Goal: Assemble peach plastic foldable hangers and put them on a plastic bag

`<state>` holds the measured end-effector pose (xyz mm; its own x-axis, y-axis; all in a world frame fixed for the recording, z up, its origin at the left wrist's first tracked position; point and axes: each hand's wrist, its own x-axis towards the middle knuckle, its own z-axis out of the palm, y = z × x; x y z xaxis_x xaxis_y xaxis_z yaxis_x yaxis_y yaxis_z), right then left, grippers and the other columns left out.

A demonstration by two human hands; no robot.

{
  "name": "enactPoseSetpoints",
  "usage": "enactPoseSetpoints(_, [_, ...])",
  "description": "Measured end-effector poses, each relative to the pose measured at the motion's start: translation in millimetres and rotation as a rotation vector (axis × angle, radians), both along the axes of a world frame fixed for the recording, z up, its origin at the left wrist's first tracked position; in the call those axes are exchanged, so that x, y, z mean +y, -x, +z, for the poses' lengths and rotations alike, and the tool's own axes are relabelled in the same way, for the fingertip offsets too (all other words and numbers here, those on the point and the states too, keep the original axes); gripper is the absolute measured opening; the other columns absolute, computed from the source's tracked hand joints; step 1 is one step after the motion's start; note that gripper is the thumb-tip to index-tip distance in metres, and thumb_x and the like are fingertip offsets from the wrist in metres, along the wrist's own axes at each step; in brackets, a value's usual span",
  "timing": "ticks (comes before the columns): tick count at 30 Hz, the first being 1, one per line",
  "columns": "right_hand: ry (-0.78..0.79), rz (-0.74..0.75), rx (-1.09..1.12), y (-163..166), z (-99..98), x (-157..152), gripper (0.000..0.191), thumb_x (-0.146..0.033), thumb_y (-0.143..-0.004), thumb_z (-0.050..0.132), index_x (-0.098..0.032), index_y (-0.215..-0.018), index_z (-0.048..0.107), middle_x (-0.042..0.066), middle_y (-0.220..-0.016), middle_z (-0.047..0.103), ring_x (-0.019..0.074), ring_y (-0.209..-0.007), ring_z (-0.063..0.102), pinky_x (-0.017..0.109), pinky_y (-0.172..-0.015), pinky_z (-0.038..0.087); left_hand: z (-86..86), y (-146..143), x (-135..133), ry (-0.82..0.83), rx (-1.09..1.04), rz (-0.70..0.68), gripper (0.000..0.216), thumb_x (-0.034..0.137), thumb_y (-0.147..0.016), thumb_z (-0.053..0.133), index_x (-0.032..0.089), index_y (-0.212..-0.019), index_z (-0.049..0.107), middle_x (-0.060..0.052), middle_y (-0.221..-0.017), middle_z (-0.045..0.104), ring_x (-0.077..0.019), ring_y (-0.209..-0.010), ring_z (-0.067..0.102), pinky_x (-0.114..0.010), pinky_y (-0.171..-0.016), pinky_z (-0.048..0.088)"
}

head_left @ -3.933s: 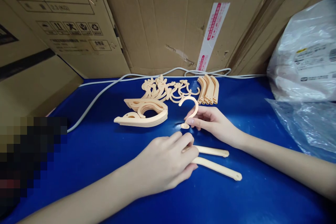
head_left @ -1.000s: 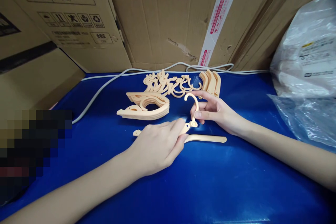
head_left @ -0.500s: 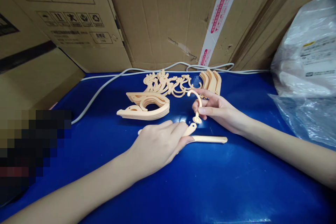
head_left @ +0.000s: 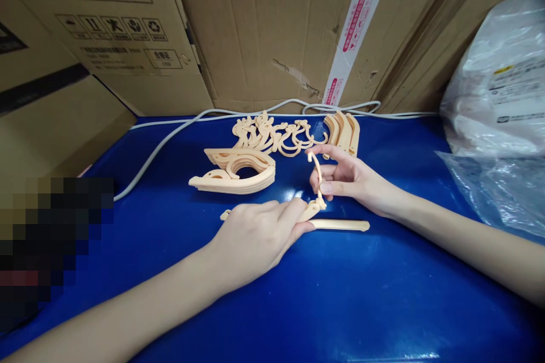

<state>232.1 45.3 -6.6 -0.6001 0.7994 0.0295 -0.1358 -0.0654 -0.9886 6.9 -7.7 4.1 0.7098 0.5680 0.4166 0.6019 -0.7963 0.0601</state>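
head view: pinching cream curved plastic hook [head_left: 319, 171] in right hand [head_left: 347, 180], clamping slim cream plastic bar [head_left: 309, 213] in left hand [head_left: 258, 238]; newly in apparent contact, not visibly joined.

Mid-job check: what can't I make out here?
In the head view:
Middle of the gripped strip: hidden by the left hand.
Whether the hook has locked onto it: too small.
Small print on the left carton: blurred.
Plastic bag: cut off by the right edge.

Left hand [head_left: 259, 235]: bare, slim-fingered; behind it, the smooth left forearm [head_left: 140, 300], likewise bare. Right hand [head_left: 355, 178]: bare, slim-fingered; behind it, the right forearm [head_left: 460, 244], bare and slender.
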Motion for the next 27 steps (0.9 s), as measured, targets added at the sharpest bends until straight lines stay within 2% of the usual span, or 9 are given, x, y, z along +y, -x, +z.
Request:
enactPoseSetpoints(7, [-0.046,-0.055,-0.027,1.4,-1.2,-1.7,0.053,-0.02,-0.081,0.074,-0.025,-0.125,0.045,-0.006,-0.075,0.059,0.0094,-0.066,0.057,0.023,-0.058,0.047,-2.1,2.4,-0.2,-0.066,0.02,0.017,0.031,0.034,-0.107,0.031,0.018,-0.099,0.056,0.003,-0.065,0.065,-0.0138,-0.053,0.064,-0.026,-0.046,0.034])
enactPoseSetpoints(15, [-0.081,-0.068,-0.068,-0.9,-1.8,-3.2,0.048,-0.018,-0.083,0.072,-0.024,-0.123,0.047,-0.007,-0.075,0.057,0.0089,-0.067,0.057,0.026,-0.066,0.048,-2.6,0.6,-1.8,-0.113,0.077,0.053,0.035,0.033,-0.107,0.032,0.018,-0.089,0.058,0.003,-0.056,0.06,-0.0131,-0.047,0.06,-0.026,-0.043,0.028])
enactPoseSetpoints(19, [-0.092,-0.056,-0.102,-1.5,-1.3,-3.5,0.047,-0.02,-0.085,0.071,-0.025,-0.125,0.047,-0.006,-0.077,0.056,0.0096,-0.069,0.057,0.027,-0.068,0.049,-2.8,-0.2,-2.4,-0.118,0.08,0.054,0.037,0.032,-0.107,0.032,0.018,-0.084,0.057,0.004,-0.056,0.06,-0.0119,-0.047,0.058,-0.025,-0.044,0.027])
enactPoseSetpoints(27, [-0.113,-0.07,-0.126,0.4,-0.4,-4.8,0.046,-0.02,-0.084,0.071,-0.024,-0.123,0.047,-0.007,-0.076,0.054,0.0096,-0.068,0.055,0.027,-0.069,0.049,-6.0,0.6,-4.1,-0.091,0.104,0.073,0.031,0.033,-0.105,0.039,0.018,-0.087,0.059,0.002,-0.058,0.062,-0.015,-0.049,0.062,-0.027,-0.044,0.028])
